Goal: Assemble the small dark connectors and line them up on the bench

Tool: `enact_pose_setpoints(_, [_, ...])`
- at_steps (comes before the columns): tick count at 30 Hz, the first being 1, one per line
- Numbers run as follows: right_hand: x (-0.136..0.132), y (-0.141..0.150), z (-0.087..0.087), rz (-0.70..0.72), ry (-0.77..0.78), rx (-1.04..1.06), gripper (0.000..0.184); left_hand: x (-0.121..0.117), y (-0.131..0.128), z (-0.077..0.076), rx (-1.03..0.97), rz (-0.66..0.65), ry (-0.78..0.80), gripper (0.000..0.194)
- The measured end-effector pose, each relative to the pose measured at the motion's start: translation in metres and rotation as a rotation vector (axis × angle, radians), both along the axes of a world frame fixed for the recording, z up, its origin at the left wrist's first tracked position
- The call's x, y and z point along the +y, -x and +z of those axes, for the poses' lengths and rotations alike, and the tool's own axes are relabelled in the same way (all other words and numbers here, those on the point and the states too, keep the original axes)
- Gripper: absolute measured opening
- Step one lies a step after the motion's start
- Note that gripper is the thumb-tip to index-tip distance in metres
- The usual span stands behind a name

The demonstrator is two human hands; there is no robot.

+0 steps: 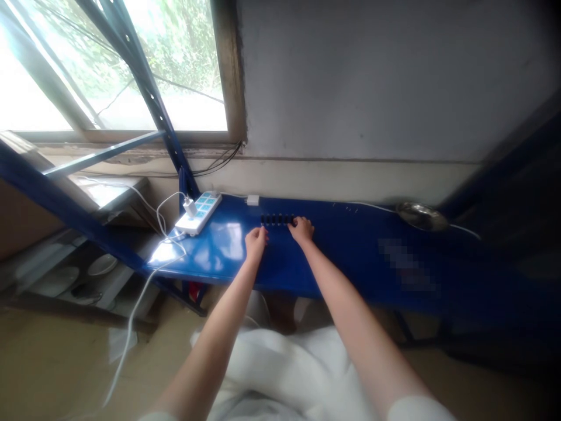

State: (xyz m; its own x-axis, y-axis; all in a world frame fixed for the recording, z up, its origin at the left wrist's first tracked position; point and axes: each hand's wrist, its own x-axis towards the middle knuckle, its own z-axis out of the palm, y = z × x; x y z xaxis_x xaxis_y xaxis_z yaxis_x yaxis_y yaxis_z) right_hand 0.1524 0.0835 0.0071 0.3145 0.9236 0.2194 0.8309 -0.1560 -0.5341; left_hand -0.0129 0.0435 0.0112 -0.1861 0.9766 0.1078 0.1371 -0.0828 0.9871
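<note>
So here's the setup: a row of little black pieces (277,219) sits at about 12 o'clock, lined up along the back edge of a blue shelf (350,266). I count about six, evenly spaced and standing close together, but they're too small to tell exactly what they are. A few tiny dark bits (346,207) lie separately further along the shelf, around 1 o'clock. The two hands are apart but close together: the right hand (302,229) has its fingertips at the right end of the row, and the left hand (256,242) sits just in front of the row's left end. I can't tell if either one is gripping anything. At 11 o'clock there's a white power strip (198,213) with a plug (189,206) in it, and a steel bowl (421,216) sits at 2 o'clock. Above it all, a window (175,70) fills the view around 11 o'clock.
</note>
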Motion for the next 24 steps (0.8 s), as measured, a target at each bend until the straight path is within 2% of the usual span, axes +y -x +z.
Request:
enact_pose_setpoints(5, [-0.006,0.001,0.002,-0.002,-0.063,0.031,0.009,-0.001,0.0,-0.001,0.08,-0.017,-0.032,0.033])
enact_pose_setpoints(10, [-0.027,-0.005,0.005,0.071,-0.217,0.117,0.011,-0.009,-0.007,0.006,0.311,-0.074,-0.227,0.034])
enact_pose_setpoints(12, [-0.038,-0.009,0.004,0.107,-0.311,0.06,0.012,-0.014,-0.012,0.012,0.375,-0.113,-0.317,0.032])
enact_pose_setpoints(17, [-0.059,-0.015,-0.002,0.182,-0.471,-0.093,0.015,-0.021,-0.032,0.016,0.452,-0.303,-0.42,0.053])
enact_pose_setpoints(21, [-0.065,-0.013,-0.003,0.217,-0.536,-0.151,0.014,-0.015,-0.042,0.007,0.449,-0.315,-0.438,0.031])
enact_pose_setpoints(24, [-0.066,-0.011,-0.003,0.245,-0.552,-0.183,0.014,-0.015,-0.043,0.003,0.406,-0.288,-0.397,0.027])
